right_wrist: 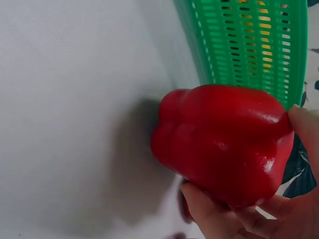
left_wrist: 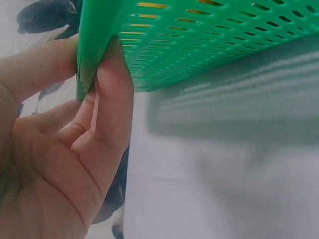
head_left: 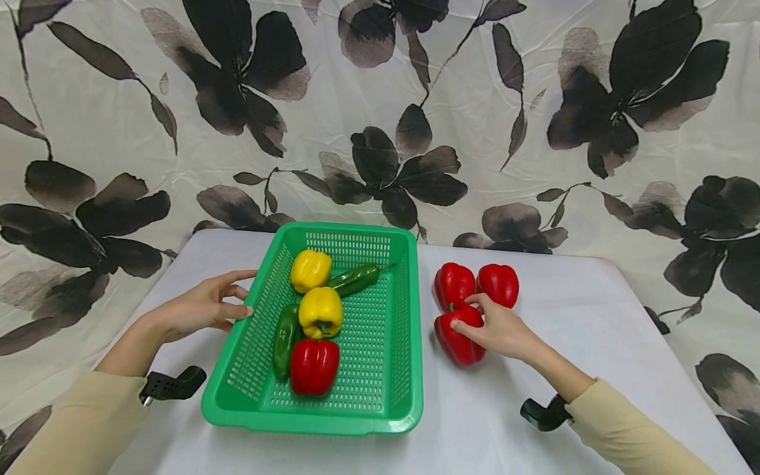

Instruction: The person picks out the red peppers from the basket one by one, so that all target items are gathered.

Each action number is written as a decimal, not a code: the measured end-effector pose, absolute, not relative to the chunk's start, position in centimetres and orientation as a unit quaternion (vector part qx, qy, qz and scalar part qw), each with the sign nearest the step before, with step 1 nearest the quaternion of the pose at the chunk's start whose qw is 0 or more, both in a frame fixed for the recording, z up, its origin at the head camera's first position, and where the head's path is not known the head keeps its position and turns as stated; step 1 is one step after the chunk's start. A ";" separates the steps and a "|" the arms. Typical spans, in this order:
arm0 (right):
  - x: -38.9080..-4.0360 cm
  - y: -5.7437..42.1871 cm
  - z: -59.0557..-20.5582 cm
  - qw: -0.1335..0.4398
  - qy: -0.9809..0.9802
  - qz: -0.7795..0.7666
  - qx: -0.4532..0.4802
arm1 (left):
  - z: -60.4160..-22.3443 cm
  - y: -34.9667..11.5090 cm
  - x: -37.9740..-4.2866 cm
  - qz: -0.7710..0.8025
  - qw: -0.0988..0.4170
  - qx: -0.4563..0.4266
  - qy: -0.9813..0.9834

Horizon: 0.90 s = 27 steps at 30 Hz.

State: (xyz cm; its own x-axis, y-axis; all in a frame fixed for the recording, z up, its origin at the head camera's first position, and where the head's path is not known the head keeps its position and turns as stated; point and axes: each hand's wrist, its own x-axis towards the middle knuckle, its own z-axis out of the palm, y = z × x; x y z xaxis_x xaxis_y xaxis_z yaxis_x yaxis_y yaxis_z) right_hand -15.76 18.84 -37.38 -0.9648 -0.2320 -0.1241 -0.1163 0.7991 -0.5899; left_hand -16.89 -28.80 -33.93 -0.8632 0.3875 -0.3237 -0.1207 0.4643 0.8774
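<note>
A green perforated basket (head_left: 380, 422) stands on the table. My left hand (head_left: 202, 307) pinches its left rim between thumb and fingers, as the left wrist view shows close up. Right of the basket, my right hand (head_left: 501, 330) grips a red bell pepper (head_left: 457, 340), thumb on one side and fingers on the other. Two more red bell peppers, one at the left (head_left: 454, 284) and one at the right (head_left: 499, 285), lie just behind it. In the right wrist view the gripped red bell pepper (right_wrist: 224, 142) fills the middle, with a shadow on the cloth beside it.
Inside the basket lie a yellow bell pepper (head_left: 311, 271), another yellow bell pepper (head_left: 320, 313), a red bell pepper (head_left: 315, 367) and two green peppers, one long (head_left: 356, 280) and one upright along the left wall (head_left: 285, 343). White cloth (head_left: 534, 422) covers the table; a floral curtain (head_left: 451, 86) hangs behind.
</note>
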 end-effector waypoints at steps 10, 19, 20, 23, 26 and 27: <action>-15.8 19.0 -37.9 0.106 0.942 -0.306 -0.084 | -33.8 -28.7 -16.8 0.511 0.249 0.082 0.819; -16.1 18.8 -38.1 0.126 0.945 -0.297 -0.057 | -33.8 -28.6 -16.8 0.513 0.251 0.080 0.817; -16.1 18.8 -38.2 0.129 0.944 -0.297 -0.054 | -33.8 -28.6 -16.8 0.514 0.251 0.080 0.817; -16.2 18.7 -38.3 0.136 0.944 -0.297 -0.049 | -33.8 -28.6 -16.8 0.514 0.251 0.079 0.816; -16.3 18.6 -38.4 0.138 0.945 -0.292 -0.048 | -33.8 -28.6 -16.8 0.513 0.250 0.079 0.817; -16.3 18.6 -38.5 0.139 0.945 -0.290 -0.049 | -33.8 -28.6 -16.8 0.513 0.250 0.080 0.818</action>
State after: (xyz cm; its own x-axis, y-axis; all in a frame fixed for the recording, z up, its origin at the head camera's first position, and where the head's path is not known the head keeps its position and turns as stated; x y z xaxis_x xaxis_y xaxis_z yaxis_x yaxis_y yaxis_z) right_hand -16.33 18.59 -38.46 -0.9566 -0.1736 -0.2342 -0.0122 0.8264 -0.5629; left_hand -16.78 -28.63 -33.78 -0.8624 0.3864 -0.3272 -0.1261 0.4619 0.8779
